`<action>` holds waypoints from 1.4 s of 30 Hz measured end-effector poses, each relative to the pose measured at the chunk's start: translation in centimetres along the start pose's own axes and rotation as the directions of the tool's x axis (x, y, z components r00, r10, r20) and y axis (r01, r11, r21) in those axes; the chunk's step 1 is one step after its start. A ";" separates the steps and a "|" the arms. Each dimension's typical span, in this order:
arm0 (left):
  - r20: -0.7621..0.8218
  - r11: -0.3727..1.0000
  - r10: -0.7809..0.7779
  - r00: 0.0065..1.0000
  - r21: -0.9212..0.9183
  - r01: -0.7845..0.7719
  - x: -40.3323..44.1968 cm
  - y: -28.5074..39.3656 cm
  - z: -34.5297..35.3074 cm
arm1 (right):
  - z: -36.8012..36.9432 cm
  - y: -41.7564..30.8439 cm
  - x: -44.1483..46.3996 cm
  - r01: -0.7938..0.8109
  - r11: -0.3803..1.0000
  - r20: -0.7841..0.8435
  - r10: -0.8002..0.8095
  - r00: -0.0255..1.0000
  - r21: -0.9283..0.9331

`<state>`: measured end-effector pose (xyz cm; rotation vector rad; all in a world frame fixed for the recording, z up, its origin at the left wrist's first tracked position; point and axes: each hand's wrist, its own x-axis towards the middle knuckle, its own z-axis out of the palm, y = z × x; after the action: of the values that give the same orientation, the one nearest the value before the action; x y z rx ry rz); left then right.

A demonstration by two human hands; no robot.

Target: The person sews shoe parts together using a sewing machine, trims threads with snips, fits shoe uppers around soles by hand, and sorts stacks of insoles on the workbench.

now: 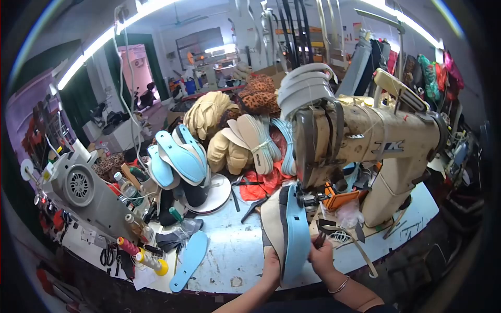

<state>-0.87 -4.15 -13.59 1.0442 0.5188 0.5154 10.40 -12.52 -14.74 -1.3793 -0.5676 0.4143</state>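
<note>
Upright under the head of a beige sewing machine [365, 135] stands a shoe piece with a light blue sole [297, 235] and a beige and dark fabric side [274, 221]. My left hand [271, 268] grips its lower left edge, the fingers partly hidden behind it. On the right of the blue sole, my right hand [322, 256] is closed around a small dark tool [319, 240], close to the sole's edge. A bracelet circles my right wrist. The piece's top end reaches the machine's needle area.
A loose blue sole [189, 261] lies at the front left, near thread spools [151, 261] and scissors [107, 255]. Stacked blue soles [180, 156] and beige bundles [229, 151] stand behind. A grey machine [83, 188] is at the left.
</note>
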 end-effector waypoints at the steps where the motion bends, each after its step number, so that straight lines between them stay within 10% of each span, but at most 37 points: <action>1: 0.010 1.000 -0.015 1.000 0.006 0.015 0.0 -0.9 -0.2 | 0.2 -0.1 -0.6 -0.095 0.995 0.003 0.095 0.995 0.038; 2: -0.044 0.997 0.076 0.996 0.033 -0.074 0.5 -2.2 -0.5 | -0.4 2.2 -1.4 -0.340 0.898 -0.003 0.354 0.935 -0.278; 5: -0.078 0.995 0.031 0.996 -0.087 -0.038 0.7 -2.5 -0.9 | -0.7 -1.5 -3.9 -0.447 0.893 0.191 0.430 0.882 0.052; 7: -0.084 0.995 0.098 0.992 0.001 -0.099 0.3 -2.4 -1.4 | -1.4 -1.4 -3.1 -0.393 0.919 0.176 0.381 0.908 0.035; 9: -0.068 0.993 0.120 0.990 0.017 -0.119 1.1 -4.2 -2.7 | -2.1 -0.5 -1.3 0.112 0.955 0.206 -0.055 0.977 -0.275; 12: 0.108 0.838 0.308 0.945 0.440 -0.323 1.5 -3.6 -3.3 | -1.5 -2.7 2.3 0.037 0.990 0.107 -0.022 0.994 -0.137; 14: 0.061 0.537 0.556 0.829 0.734 -0.414 2.1 -1.3 -3.0 | -1.2 -4.2 3.8 -0.008 0.991 0.203 0.034 0.979 -0.131; 17: 0.177 0.042 0.952 0.251 0.734 -0.678 3.7 3.3 -1.5 | -1.2 -5.2 3.4 -0.251 0.964 0.288 0.267 0.920 -0.091; 20: 0.799 -0.367 0.479 0.363 0.558 -0.744 1.6 9.6 -0.4 | 0.3 -2.5 2.2 -0.072 0.990 0.247 0.040 0.968 0.121; 26: 0.624 0.163 0.519 0.584 0.598 -0.784 2.4 12.0 1.1 | 2.8 -2.2 1.3 0.032 0.890 0.345 -0.210 0.915 0.456; 29: 0.634 0.139 0.497 0.593 0.616 -0.775 2.2 11.2 0.7 | 2.8 -2.0 0.7 0.150 0.895 0.301 -0.294 0.907 0.421; 33: 0.696 -0.009 0.479 0.534 0.612 -0.790 1.7 10.9 0.9 | 1.3 -1.5 1.0 -0.192 0.825 0.430 -0.068 0.900 0.532; 42: 0.704 -0.052 0.495 0.509 0.609 -0.791 2.2 11.6 1.5 | 1.0 -2.9 2.1 -0.082 0.882 0.394 -0.122 0.911 0.464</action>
<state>0.02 0.96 -2.87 2.5702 -0.1293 0.9731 11.35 -10.95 -11.47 -0.8090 -0.7671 0.7856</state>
